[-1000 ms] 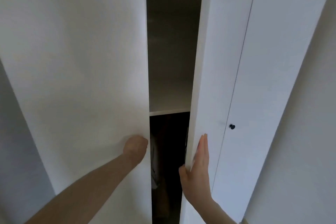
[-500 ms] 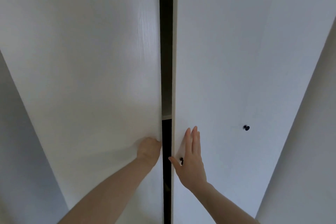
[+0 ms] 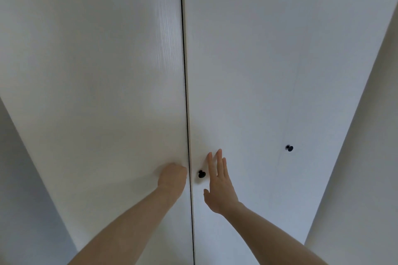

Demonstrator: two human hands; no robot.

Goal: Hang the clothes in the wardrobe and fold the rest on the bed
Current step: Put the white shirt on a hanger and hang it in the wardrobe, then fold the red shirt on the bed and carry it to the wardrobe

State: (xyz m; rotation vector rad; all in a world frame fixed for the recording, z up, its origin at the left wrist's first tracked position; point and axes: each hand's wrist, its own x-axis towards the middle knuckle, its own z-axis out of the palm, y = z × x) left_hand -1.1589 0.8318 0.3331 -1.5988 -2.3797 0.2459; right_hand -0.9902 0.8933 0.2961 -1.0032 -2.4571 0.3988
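Wardrobe doors (image 3: pixel 129 71) now closed; right hand (image 3: pixel 219 187) flat, left hand (image 3: pixel 172 178) seemingly curled.

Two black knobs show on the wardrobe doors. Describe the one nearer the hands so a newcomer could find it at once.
Start at the dark seam where the white wardrobe doors meet. Follow it down to the hands: the near knob sits just right of the seam, between the left hand and the flat right hand. The far knob stands higher and well to the right, with no hand near it.

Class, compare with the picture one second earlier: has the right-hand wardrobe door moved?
Yes. The right door has swung shut toward the left door; the wide dark opening between them is now only a thin seam. The right hand lies flat on it.
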